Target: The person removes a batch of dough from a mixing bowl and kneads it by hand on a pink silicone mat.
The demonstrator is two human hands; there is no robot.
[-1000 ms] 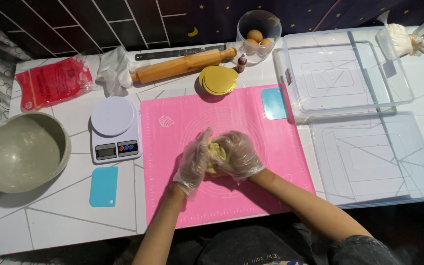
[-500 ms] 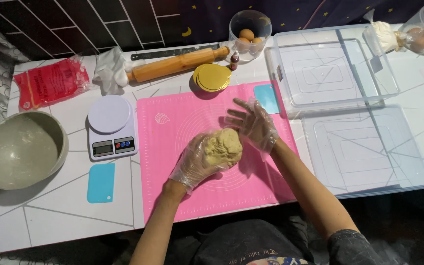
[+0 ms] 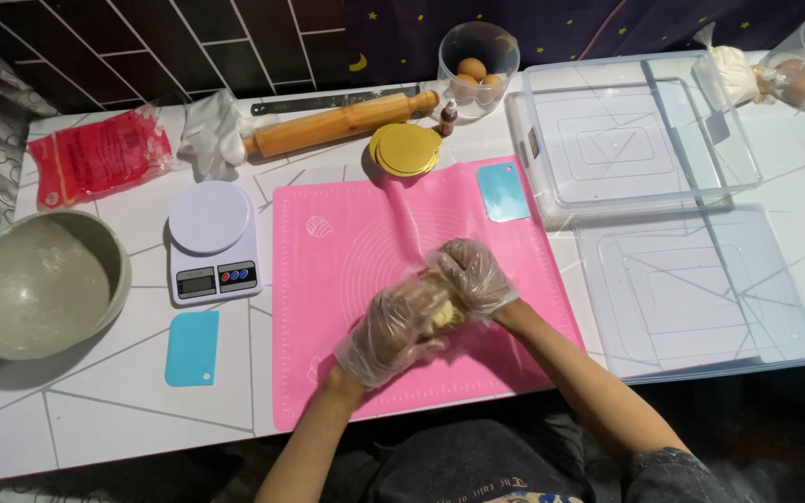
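Both gloved hands, left (image 3: 393,328) and right (image 3: 473,276), cup soft yellow dough (image 3: 442,305) over the pink mat (image 3: 347,251); a wooden rolling pin (image 3: 342,125) lies beyond the mat.

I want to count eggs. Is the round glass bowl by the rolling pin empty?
Not empty. The glass bowl behind the rolling pin holds brown eggs; three show through its open top.

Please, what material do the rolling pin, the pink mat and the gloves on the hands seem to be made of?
The rolling pin looks like bare wood: light brown, matt, turned handles. The pink mat seems silicone or soft plastic: it lies flat, with a faint sheen and printed circles. The gloves on the left hand and the right hand look like thin clear plastic film: wrinkled, loose and see-through over the pale dough.
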